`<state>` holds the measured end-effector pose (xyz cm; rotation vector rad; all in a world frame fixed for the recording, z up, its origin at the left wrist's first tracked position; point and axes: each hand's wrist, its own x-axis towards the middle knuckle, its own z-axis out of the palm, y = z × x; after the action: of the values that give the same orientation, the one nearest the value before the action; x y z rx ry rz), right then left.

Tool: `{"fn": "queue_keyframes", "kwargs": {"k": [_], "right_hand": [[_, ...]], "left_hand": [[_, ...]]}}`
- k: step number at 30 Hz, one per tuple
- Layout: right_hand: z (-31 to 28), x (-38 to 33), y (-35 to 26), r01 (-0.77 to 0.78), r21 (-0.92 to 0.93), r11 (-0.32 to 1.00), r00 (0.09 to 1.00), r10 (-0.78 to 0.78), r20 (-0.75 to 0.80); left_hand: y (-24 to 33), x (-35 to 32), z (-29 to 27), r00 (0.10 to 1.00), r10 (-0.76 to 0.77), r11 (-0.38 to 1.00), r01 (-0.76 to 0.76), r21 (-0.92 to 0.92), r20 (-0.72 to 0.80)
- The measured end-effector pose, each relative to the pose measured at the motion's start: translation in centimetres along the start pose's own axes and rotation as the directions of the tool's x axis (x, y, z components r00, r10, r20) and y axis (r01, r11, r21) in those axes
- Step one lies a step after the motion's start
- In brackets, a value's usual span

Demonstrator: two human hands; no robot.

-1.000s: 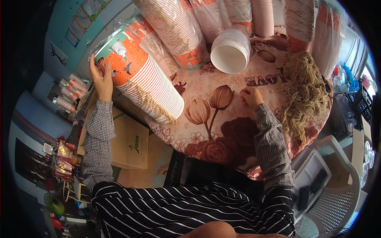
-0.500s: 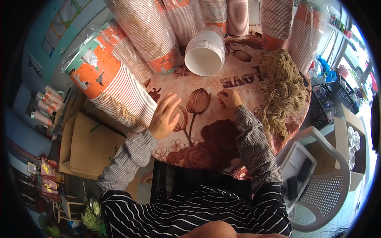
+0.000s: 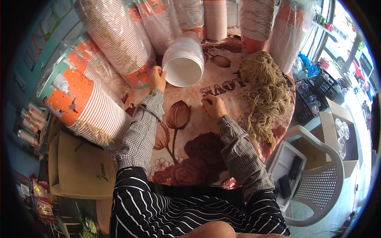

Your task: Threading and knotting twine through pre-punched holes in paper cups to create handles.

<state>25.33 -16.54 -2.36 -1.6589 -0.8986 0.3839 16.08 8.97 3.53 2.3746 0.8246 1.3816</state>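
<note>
A stack of white paper cups [image 3: 183, 72] in clear plastic lies on its side on the table, open mouths toward me. My left hand [image 3: 157, 79] has reached its left edge, thumb and fingers pinched at the front cup's rim. My right hand [image 3: 214, 107] rests over the tablecloth with curled fingers; whatever they may hold is hidden. Right of it lies a heap of tan raffia-like strands [image 3: 266, 95]. Close to my left forearm leans a big stack of orange-patterned paper cups [image 3: 85, 105] with tan strands across it.
Tall sleeves of wrapped cups [image 3: 115, 35] line the table's far and left sides. A flower-printed cloth covers the round table [image 3: 174, 158]. Cardboard boxes [image 3: 81, 166] stand at lower left. To the right are a grey plastic chair [image 3: 317, 194], a carton of clear cups and black crates [image 3: 331, 85].
My left hand has moved forward and right from beside the orange cup stack to the white cups' rim, closing its fingers. My right hand stays curled over the cloth. The view has shifted.
</note>
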Motion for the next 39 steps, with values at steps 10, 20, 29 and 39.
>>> {"fn": "queue_keyframes", "kwargs": {"k": [10,20,29,39], "right_hand": [[-0.3,0.3,0.0,0.073,-0.081,0.994,0.992,-0.081,-0.100],[-6.8,0.9,0.7,-0.203,-0.568,0.797,0.911,-0.059,-0.408],[-10.1,0.4,3.0,-0.340,-0.640,0.689,0.885,0.005,-0.465],[-8.0,0.4,2.6,-0.232,-0.693,0.683,0.954,0.020,-0.299]], "left_hand": [[-1.4,0.3,1.7,0.998,-0.058,0.997,0.060,0.048,-0.031],[-1.4,-5.8,-3.4,0.969,-0.112,0.931,0.180,-0.318,0.222],[1.5,-13.2,-9.4,0.921,-0.389,0.589,0.272,-0.761,0.029],[8.6,-12.5,-9.9,0.905,-0.423,0.549,0.290,-0.784,0.038]]}}
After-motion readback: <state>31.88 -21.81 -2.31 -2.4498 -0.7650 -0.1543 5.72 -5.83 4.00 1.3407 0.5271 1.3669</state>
